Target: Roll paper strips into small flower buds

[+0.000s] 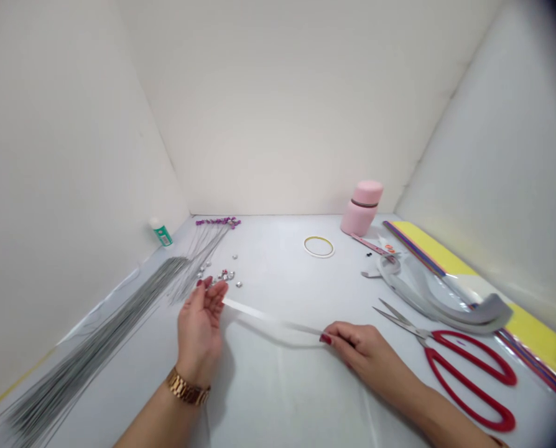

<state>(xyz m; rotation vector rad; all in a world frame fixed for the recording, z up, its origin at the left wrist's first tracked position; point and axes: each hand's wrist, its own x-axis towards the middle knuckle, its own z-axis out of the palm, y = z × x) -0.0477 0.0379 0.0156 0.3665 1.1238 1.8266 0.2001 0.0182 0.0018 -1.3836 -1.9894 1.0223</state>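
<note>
My right hand (364,348) pinches one end of a narrow white strip (247,309) between thumb and fingers. The strip runs left through the air, blurred in its middle, to the fingers of my left hand (201,323). That hand is palm up, its fingers loosely bent and apart, with a gold watch (188,389) on the wrist. Its fingertips are beside several small silvery gems (231,274) on the white table. Whether the strip's far end touches the left fingers, I cannot tell. Red-handled scissors (425,336) lie open to the right of my right hand.
On the left is a bundle of thin grey wires (101,336); purple-tipped stems (218,221) lie behind it. A green glue stick (163,235), tape ring (319,246), pink flask (362,208), curled strip bundle (427,305) and yellow sheets (534,330) surround the work area.
</note>
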